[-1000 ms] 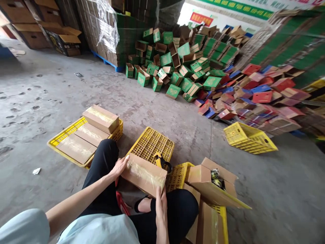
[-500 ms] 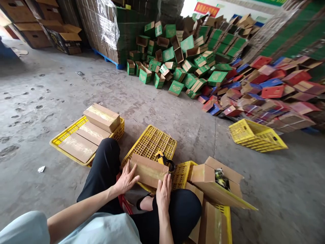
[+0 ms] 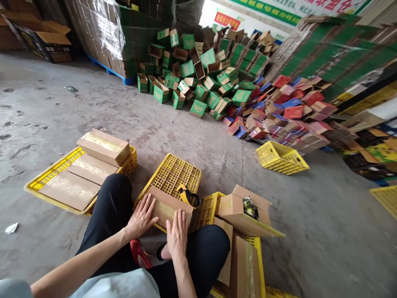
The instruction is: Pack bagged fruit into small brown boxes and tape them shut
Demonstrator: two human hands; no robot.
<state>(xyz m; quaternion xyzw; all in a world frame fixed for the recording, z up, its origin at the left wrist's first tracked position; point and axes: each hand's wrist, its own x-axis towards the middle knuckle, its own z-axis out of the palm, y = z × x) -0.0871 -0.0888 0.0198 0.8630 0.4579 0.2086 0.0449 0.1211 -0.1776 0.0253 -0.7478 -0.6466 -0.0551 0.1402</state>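
Observation:
In front of me a taped cardboard box (image 3: pixel 169 209) lies on an upside-down yellow crate (image 3: pixel 173 171). My left hand (image 3: pixel 141 217) rests flat on the box's left part, fingers stretched out. My right hand (image 3: pixel 178 236) lies on its near right part, fingers extended too. Neither hand grips anything. A yellow and black tape dispenser (image 3: pixel 188 195) sits on the crate just behind the box's right end. To the right, an open cardboard box (image 3: pixel 232 207) with raised flaps stands tilted, with dark and yellowish contents (image 3: pixel 249 208) that I cannot make out.
On the left a yellow crate (image 3: pixel 34 188) holds several taped boxes. Another crate (image 3: pixel 262 269) with cardboard boxes is by my right knee. An empty-looking yellow crate (image 3: pixel 279 159) stands farther right. Behind lie heaped green boxes (image 3: pixel 198 107) and red and blue boxes (image 3: pixel 293 111).
My view has turned to the right, so everything sits farther left. My hands have slid from the box's ends onto its top, and the right one has moved inward.

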